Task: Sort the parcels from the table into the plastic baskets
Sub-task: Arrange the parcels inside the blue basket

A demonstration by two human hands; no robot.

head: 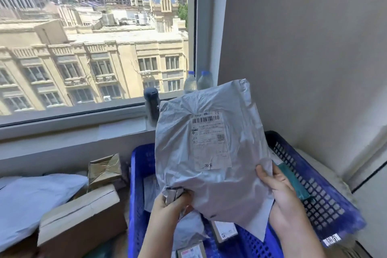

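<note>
grey parcel — white label, blue basket

2 hands grip grey parcel, above blue basket

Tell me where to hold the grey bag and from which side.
By its bottom corners, from below. The bag is soft, flat and upright, label toward the camera. The left hand bunches the lower left corner and the right hand pinches the lower right edge, which probably keeps it from flopping.
</note>
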